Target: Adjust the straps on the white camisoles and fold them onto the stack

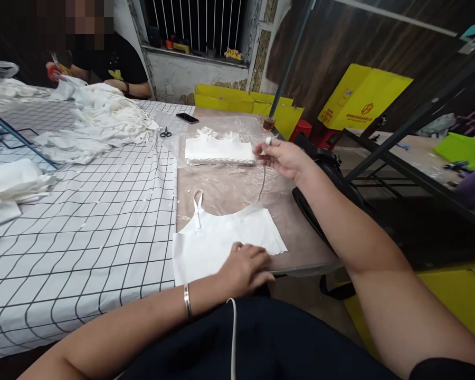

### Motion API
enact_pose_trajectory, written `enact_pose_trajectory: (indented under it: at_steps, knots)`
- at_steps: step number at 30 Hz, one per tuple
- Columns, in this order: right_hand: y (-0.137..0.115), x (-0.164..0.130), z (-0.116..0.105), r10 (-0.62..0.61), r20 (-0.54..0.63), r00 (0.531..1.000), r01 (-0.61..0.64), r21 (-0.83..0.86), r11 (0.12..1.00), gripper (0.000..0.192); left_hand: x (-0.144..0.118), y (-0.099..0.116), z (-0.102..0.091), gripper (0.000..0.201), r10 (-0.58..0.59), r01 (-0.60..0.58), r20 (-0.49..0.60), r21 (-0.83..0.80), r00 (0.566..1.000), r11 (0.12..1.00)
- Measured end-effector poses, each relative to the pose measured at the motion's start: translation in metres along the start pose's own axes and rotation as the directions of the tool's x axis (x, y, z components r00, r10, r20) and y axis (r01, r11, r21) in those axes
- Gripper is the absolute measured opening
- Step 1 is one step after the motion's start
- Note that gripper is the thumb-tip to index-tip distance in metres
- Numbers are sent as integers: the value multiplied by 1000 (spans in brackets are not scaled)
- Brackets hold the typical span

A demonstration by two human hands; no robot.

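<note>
Mid strap check, prob: left hand [246, 268] lies flat w/ fingers spread on the white top [221, 240], right hand [282, 157] pinches its strap [262, 182] taut above; next move likely needs a steady press under left fingers.

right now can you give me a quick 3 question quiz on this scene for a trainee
1. True or false: the left hand lies flat on the white camisole top.
2. What does the right hand hold up? A) scissors B) one strap of the top C) a phone
3. What lies beyond the top, on the clear plastic sheet?

Key
1. True; it presses on the lower hem.
2. B; the strap runs up from the top's right corner to the fingers. The scissors and the phone lie untouched farther off.
3. A folded stack of white garments.
</note>
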State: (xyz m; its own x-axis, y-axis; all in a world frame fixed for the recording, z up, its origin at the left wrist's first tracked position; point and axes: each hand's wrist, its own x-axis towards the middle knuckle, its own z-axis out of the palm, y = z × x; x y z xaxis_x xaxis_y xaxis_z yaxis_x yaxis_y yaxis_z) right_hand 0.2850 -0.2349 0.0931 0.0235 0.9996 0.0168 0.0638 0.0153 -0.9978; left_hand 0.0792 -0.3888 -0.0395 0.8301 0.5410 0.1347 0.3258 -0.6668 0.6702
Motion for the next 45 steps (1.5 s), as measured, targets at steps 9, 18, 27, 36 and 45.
enact_pose_trajectory:
  at_steps: [9, 18, 27, 36, 45]
  knots:
    - [87, -39, 8, 331, -20, 944, -318, 231, 920, 9, 39, -46, -41, 25, -462, 497, -200, 202, 864, 844]
    - [94, -50, 6, 314, 77, 946, -322, 133, 937, 24, 47, -49, -37, 9, -486, 465, -264, -142, 833, 874]
    - [106, -72, 20, 91, 209, 974, -53, -179, 982, 21, 47, -53, -33, 10, -502, 451, -284, -228, 817, 863]
    - [121, -80, 28, -44, 207, 977, 111, -324, 940, 17, 47, -55, -31, 11, -520, 447, -297, -281, 801, 849]
    - [122, -84, 30, -46, 153, 987, 91, -307, 947, 18, 48, -54, -33, 10, -550, 467, -275, -315, 789, 827]
